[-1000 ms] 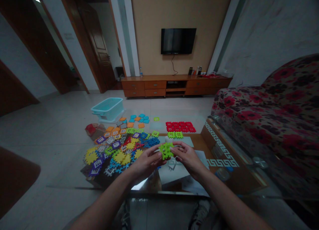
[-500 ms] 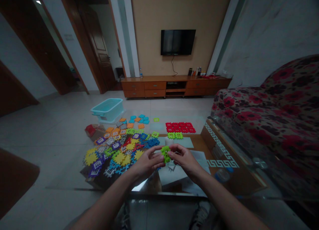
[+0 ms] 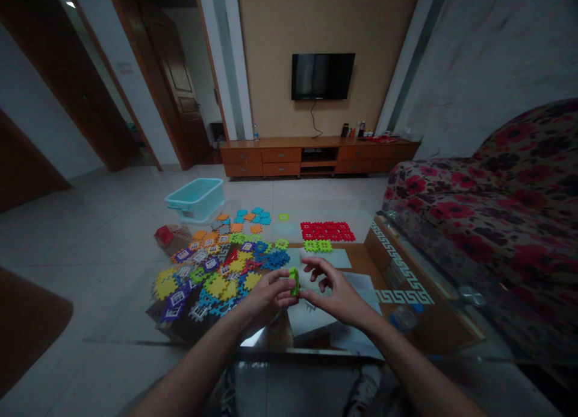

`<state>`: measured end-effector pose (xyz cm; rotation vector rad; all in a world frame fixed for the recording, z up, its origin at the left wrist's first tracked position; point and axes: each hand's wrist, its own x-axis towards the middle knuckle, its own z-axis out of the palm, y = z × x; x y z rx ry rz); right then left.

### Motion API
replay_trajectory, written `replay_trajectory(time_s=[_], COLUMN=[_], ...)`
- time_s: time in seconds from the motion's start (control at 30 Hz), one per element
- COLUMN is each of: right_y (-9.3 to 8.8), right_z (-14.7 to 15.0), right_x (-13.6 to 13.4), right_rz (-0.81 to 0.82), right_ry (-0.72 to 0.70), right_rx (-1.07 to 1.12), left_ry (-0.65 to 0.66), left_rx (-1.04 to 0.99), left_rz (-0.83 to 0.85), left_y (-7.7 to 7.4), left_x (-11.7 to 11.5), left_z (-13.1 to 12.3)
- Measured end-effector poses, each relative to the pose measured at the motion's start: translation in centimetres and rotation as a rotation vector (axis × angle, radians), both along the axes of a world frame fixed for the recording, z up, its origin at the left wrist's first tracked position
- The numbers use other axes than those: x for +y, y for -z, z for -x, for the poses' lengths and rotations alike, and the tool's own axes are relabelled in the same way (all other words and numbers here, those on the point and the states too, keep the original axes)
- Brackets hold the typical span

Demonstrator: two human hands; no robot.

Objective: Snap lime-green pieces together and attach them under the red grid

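Note:
Low over the glass table, my left hand (image 3: 270,291) grips a lime-green block (image 3: 294,281) made of notched interlocking tiles. My right hand (image 3: 332,289) is just right of it with fingers apart; its thumb tip is close to the block's lower edge, and I cannot tell whether it touches. Beyond the hands lie joined lime-green tiles (image 3: 318,246) and a larger set of joined red tiles (image 3: 327,231). To the left spreads a heap of loose tiles (image 3: 221,286) in yellow, purple, blue, white and orange.
A light-blue plastic tub (image 3: 195,201) stands at the table's far left. White sheets (image 3: 316,320) and a plastic bottle (image 3: 405,316) show below the hands and to the right. A floral sofa (image 3: 487,206) flanks the right side; a wooden cabinet (image 3: 280,158) is at the back.
My right hand has let go of the lime-green block and opened its fingers. The block has turned edge-on and shifted slightly left in my left hand.

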<state>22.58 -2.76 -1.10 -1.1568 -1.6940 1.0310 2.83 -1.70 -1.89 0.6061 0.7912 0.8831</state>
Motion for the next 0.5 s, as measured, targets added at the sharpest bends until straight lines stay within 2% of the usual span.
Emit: replay_trajectory(time_s=[0.1,0.23,0.5], right_y=[-0.3,0.05,0.06], right_z=[-0.01,0.31,0.42], right_x=[-0.47,-0.52,-0.47], right_rz=[-0.126,-0.232,-0.294], right_ry=[-0.033,-0.049,-0.052], right_rx=[-0.144,-0.185,-0.187], left_ry=[0.045,0.074,0.094], left_rx=[0.013,0.034,0.07], left_rz=[0.001,-0.028,-0.059], left_y=[0.03,-0.09,-0.51], left_x=[-0.09,-0.3,-0.47], left_z=[0.02,-0.03,-0.03])
